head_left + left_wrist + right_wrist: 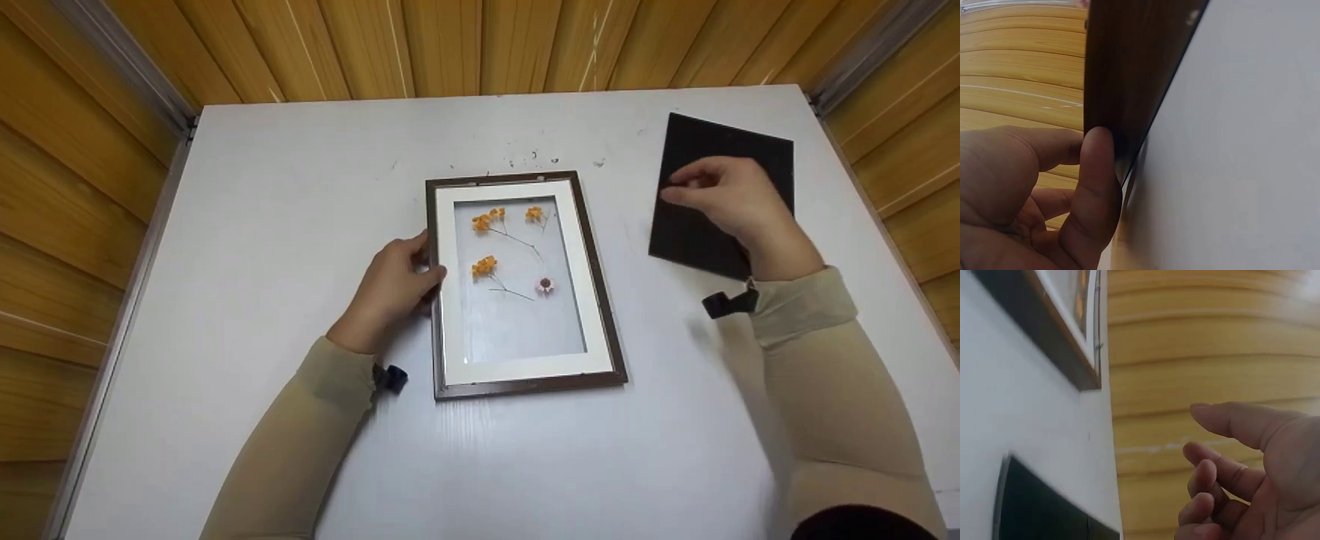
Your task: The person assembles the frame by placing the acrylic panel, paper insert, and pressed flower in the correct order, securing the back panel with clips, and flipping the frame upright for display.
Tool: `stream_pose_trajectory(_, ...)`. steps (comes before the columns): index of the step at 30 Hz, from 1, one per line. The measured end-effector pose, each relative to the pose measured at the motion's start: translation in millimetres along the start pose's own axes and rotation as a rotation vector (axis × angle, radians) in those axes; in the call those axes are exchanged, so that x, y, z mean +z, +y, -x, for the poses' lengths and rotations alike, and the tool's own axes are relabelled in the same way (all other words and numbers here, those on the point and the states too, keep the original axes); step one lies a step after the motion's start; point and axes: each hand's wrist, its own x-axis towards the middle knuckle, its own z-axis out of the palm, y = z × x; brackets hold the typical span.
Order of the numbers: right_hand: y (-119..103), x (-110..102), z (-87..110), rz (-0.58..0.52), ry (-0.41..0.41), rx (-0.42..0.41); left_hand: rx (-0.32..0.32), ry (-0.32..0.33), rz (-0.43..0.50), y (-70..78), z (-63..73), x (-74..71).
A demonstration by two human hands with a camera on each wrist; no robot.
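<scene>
My left hand (pixel 386 292) pinches the frame (pixel 525 386), prob steadying it; right hand (pixel 739 202) hovers loose, empty, over the black panel (pixel 694 236) near the desk's right edge (pixel 866 225).

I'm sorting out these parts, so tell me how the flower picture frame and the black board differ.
The picture frame has a brown rim, a white mat and orange flowers; the black board is plain. The picture frame looks larger than the black board in the head view. The person's left grip holds the picture frame, while the right grip hovers over the black board without holding it. Both are four-sided.
</scene>
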Motion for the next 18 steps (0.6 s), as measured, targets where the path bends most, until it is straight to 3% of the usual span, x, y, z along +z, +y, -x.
stream_pose_trajectory(6, 67.7, -50.7, 6.5, 0.203, -0.074, 0.225, 0.001, -0.003, -0.011, -1.3, -0.5, -1.2)
stream_pose_trajectory(10, 96.6, -64.7, 11.5, 0.314, -0.162, 0.350, -0.006, -0.003, -0.003, -0.2, 0.1, -2.4)
stream_pose_trajectory(14, 111.9, -64.1, 13.5, 0.384, -0.200, 0.380, -0.006, -0.010, 0.005, 0.8, 0.7, 0.2)
stream_pose_trajectory(18, 117.5, -59.4, 7.9, 0.345, -0.178, 0.383, 0.023, -0.009, 0.001, 0.8, 1.5, 0.1)
